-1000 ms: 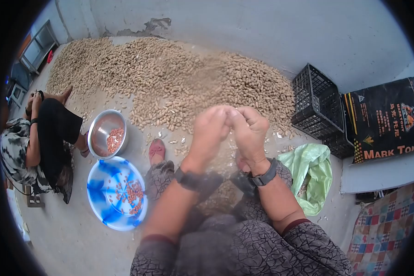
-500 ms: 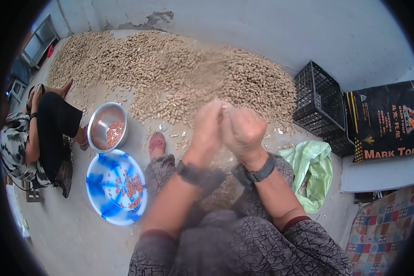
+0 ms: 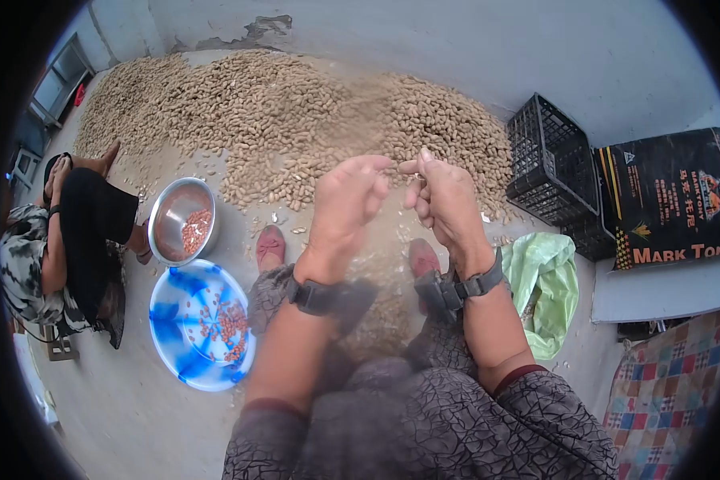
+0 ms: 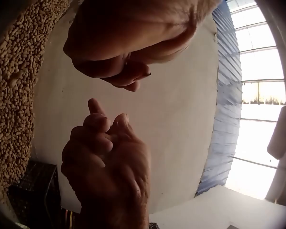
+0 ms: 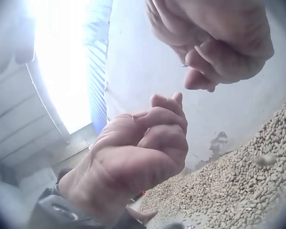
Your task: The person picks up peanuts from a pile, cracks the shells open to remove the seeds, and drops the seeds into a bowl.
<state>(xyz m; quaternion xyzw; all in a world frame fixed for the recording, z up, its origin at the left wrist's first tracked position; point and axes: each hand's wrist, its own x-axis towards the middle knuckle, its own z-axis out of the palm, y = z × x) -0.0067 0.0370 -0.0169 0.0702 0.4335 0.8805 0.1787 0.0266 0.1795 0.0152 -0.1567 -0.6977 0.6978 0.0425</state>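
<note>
My left hand and right hand are raised in front of the peanut heap, fingertips facing across a narrow gap. Curled fingers show on the left hand in the right wrist view, with tiny pale bits at its palm. The right hand has curled fingers, its index finger and thumb tips apart in the left wrist view. Whether anything is hidden inside either hand, I cannot tell.
Left of me, a metal bowl and a blue-and-white basin hold reddish kernels. A person sits beyond. On the right are a green bag, black crates and a printed black box.
My hands were together half a second ago; now they are apart, the right hand shifted rightward and turned, its thumb raised. The left hand has moved slightly left.
</note>
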